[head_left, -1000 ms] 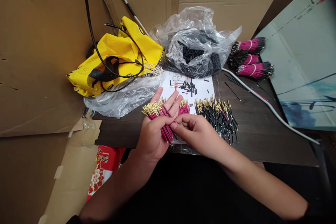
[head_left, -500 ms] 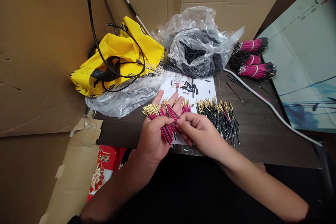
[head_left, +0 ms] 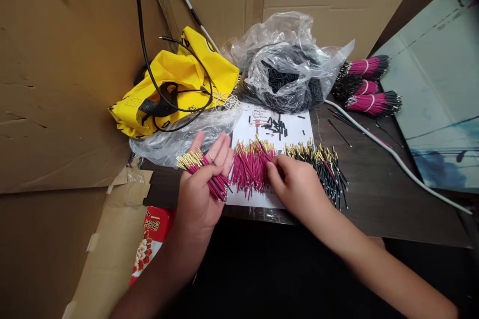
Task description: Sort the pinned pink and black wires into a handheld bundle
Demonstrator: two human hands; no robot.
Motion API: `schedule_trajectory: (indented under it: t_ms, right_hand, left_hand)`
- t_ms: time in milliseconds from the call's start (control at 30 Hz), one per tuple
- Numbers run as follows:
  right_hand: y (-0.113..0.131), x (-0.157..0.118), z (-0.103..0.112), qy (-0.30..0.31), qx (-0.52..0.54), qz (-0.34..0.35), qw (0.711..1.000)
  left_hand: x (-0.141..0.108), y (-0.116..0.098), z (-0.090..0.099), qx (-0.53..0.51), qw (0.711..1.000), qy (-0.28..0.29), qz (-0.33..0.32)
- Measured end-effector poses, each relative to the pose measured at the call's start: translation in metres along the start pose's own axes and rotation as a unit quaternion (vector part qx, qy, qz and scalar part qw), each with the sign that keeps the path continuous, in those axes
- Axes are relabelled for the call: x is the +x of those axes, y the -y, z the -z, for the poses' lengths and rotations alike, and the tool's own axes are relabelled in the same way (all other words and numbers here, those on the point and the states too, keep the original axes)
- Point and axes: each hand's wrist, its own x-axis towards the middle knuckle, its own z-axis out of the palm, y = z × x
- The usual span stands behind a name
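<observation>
Left hand (head_left: 198, 194) clasps gold-tipped pink wires (head_left: 200, 167); right hand (head_left: 295, 189) touches another pile (head_left: 249, 172).

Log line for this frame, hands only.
left hand: holds gold-pinned wire bundle | right hand: at magenta wire pile, on white paper sheet | beside: black wire pile

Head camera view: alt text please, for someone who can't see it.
A left hand holds a bunch of gold-tipped magenta-and-black wires while a right hand touches a magenta wire pile on a printed white sheet, beside a black wire pile.
</observation>
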Motion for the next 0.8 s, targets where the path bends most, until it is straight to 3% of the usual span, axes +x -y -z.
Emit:
schedule_trajectory:
  t_ms: [100, 233, 800]
  right_hand:
    - [0.002, -0.001, -0.008, 0.007, -0.134, 0.025, 0.991]
    - [0.006, -0.003, -0.013, 0.008, -0.214, 0.057, 0.975]
    - [0.005, -0.012, -0.007, -0.077, -0.239, 0.119, 0.961]
  left_hand:
    - [-0.002, -0.004, 0.005, 0.0, 1.0, 0.005, 0.002]
    - [-0.003, -0.005, 0.008, -0.003, 1.0, 0.025, 0.01]
    - [0.001, -0.003, 0.008, 0.007, 0.999, 0.034, 0.028]
